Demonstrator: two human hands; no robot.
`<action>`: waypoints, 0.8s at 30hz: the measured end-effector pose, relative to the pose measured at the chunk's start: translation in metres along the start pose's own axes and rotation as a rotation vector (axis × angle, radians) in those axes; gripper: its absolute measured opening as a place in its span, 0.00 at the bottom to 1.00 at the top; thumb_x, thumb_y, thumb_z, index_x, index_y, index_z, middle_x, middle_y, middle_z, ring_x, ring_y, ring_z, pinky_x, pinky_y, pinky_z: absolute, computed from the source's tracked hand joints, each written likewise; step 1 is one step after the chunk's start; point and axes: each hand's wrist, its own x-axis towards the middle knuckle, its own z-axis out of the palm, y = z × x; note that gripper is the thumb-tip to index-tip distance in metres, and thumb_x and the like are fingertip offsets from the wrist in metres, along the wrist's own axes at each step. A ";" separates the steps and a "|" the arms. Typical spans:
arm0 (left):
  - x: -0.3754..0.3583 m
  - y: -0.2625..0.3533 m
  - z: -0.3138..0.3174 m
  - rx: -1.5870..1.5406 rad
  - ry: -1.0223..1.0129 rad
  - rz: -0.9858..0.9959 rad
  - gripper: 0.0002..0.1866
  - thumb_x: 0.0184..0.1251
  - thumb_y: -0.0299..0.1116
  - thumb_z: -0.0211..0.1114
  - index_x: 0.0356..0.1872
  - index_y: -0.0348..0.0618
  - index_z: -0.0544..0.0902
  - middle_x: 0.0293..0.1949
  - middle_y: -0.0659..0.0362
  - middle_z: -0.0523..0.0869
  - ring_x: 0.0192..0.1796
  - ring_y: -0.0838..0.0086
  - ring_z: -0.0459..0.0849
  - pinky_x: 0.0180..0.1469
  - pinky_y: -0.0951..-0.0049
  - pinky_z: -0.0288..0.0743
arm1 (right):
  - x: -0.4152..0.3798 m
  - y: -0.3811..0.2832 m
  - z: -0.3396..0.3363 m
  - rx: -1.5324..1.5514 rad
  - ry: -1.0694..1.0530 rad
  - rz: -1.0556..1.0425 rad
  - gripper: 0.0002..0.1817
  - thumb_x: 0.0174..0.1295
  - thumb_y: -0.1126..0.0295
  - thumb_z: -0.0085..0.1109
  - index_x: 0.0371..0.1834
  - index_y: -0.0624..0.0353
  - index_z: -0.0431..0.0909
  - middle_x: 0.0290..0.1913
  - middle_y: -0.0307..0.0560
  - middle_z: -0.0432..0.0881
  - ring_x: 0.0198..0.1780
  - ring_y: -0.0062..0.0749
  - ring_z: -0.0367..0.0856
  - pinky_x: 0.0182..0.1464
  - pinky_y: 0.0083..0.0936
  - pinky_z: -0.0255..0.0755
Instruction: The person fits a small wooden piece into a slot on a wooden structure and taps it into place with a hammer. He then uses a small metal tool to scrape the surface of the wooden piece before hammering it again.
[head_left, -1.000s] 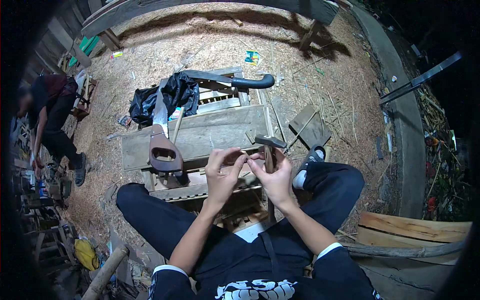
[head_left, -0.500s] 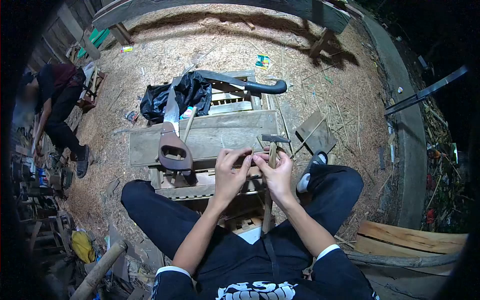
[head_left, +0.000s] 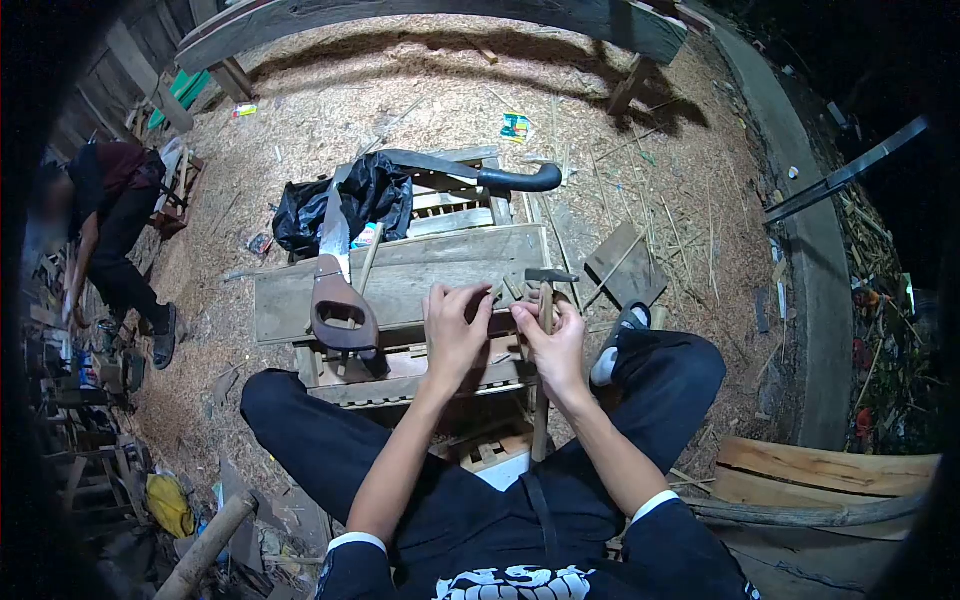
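Note:
My left hand [head_left: 456,335] is above the near edge of the wooden plank [head_left: 400,270], fingers curled and thumb near the fingertips. Anything pinched there is too small to make out. Just to its right, my right hand [head_left: 556,350] is closed round the wooden handle of a hammer [head_left: 547,290]. The hammer stands head up, its dark metal head above my fingers and its handle running down toward my lap. A small gap separates the two hands. To the left, a handsaw [head_left: 345,310] with a brown handle lies on the plank, beside a thin wooden stick [head_left: 371,258].
Behind the plank lie a black plastic bag [head_left: 350,205] and a dark-handled blade [head_left: 515,179] on a slatted wooden frame. A flat board [head_left: 627,265] rests on shavings at right. Another person [head_left: 115,225] bends over at far left. A long beam [head_left: 430,18] spans the back.
My left hand has drawn apart from my right, moving slightly left; their fingertips met before. The right hand still holds the hammer. The whole view has shifted slightly.

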 end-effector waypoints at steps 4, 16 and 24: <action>0.008 0.003 0.005 0.063 -0.003 0.099 0.10 0.68 0.36 0.74 0.46 0.46 0.93 0.42 0.57 0.92 0.50 0.61 0.79 0.57 0.59 0.67 | 0.003 -0.004 -0.008 0.030 0.031 0.006 0.21 0.73 0.71 0.71 0.62 0.70 0.75 0.48 0.49 0.91 0.49 0.24 0.89 0.51 0.22 0.82; 0.006 0.003 0.007 0.136 0.000 0.128 0.08 0.65 0.34 0.76 0.43 0.47 0.93 0.41 0.60 0.90 0.50 0.60 0.80 0.56 0.58 0.67 | -0.002 -0.009 -0.011 0.071 0.010 0.033 0.20 0.75 0.71 0.68 0.62 0.72 0.75 0.49 0.52 0.92 0.51 0.26 0.89 0.56 0.23 0.81; 0.002 0.005 0.011 0.121 0.040 0.146 0.12 0.65 0.35 0.76 0.47 0.45 0.92 0.40 0.58 0.90 0.49 0.59 0.80 0.55 0.56 0.68 | -0.002 -0.005 -0.008 0.047 -0.015 0.010 0.20 0.76 0.65 0.68 0.64 0.62 0.74 0.48 0.44 0.93 0.25 0.06 0.74 0.21 0.11 0.64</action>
